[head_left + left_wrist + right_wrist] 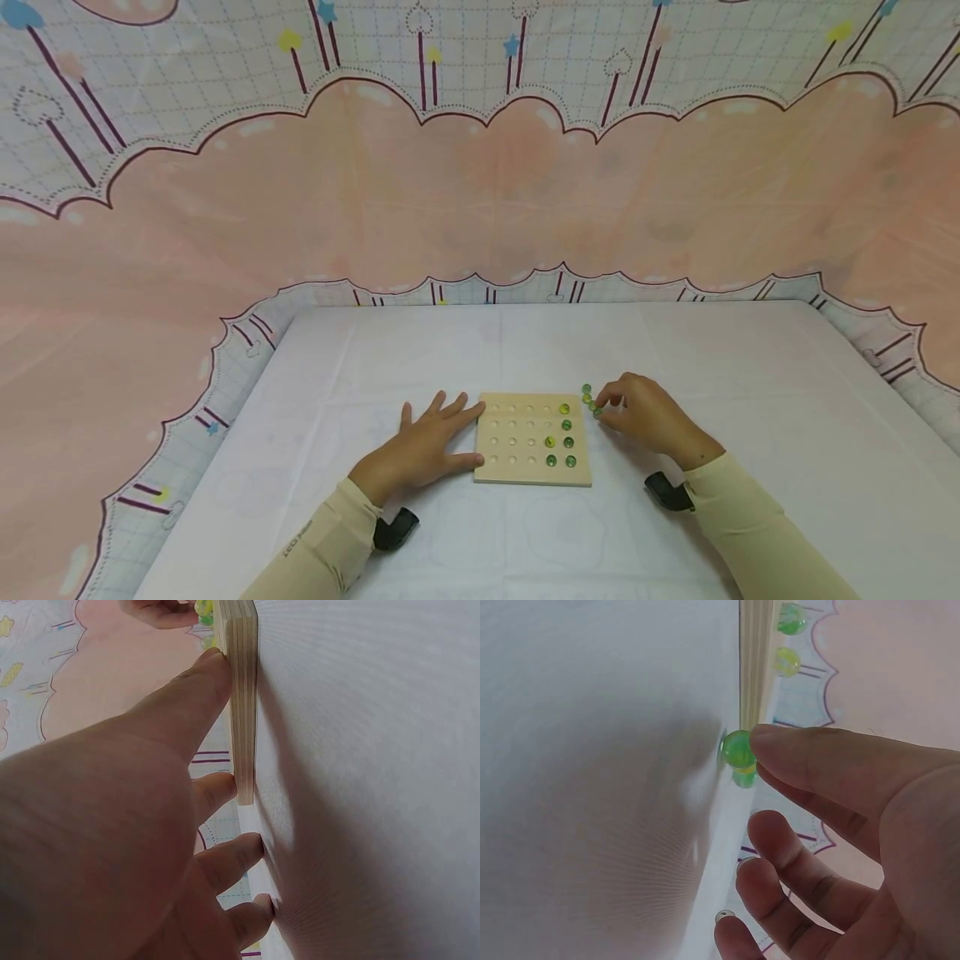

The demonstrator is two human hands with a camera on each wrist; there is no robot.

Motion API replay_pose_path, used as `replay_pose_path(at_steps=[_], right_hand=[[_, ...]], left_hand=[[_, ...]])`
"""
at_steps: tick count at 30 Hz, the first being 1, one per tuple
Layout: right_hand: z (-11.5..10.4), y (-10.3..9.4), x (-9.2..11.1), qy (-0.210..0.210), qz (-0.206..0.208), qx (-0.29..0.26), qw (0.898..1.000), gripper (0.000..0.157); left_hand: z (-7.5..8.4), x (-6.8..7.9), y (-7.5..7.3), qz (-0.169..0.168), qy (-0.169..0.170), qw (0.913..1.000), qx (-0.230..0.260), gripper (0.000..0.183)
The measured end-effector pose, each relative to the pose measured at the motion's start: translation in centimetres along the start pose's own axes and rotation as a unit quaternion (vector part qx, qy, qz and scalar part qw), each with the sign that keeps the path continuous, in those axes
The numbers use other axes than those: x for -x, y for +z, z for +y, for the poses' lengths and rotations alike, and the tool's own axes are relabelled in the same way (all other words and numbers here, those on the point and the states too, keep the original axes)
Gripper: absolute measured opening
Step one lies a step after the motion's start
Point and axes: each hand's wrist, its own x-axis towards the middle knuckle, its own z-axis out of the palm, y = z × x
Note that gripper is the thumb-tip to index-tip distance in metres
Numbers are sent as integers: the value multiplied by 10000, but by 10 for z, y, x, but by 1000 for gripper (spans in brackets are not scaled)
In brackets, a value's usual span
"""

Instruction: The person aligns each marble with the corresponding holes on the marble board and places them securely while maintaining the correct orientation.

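A square wooden board [513, 476] with rows of round hollows lies on the white table. Green and yellow glass marbles [567, 442] fill its right column and part of the column beside it. My left hand [420, 450] has its fingers spread, with thumb and index fingertips against the board's left edge. Past the right edge, my right hand [647, 414] bends its thumb and index finger to a green marble [739, 748] low at the tabletop, pinching it. More loose marbles [587, 389] line up just beyond those fingertips.
The white-covered table [390, 350] spreads around the board on all sides. Behind it hangs a patterned pink and white cloth [480, 200]. A black wrist device [396, 529] is strapped at the left sleeve, another black device [669, 492] at the right.
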Motion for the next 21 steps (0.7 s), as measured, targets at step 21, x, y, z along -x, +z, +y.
replay_pose_path(at_steps=[21], right_hand=[[5,5,-4,31,42,81,10000,12]], left_hand=[[3,1,-3,19,-35,10000,23,79]])
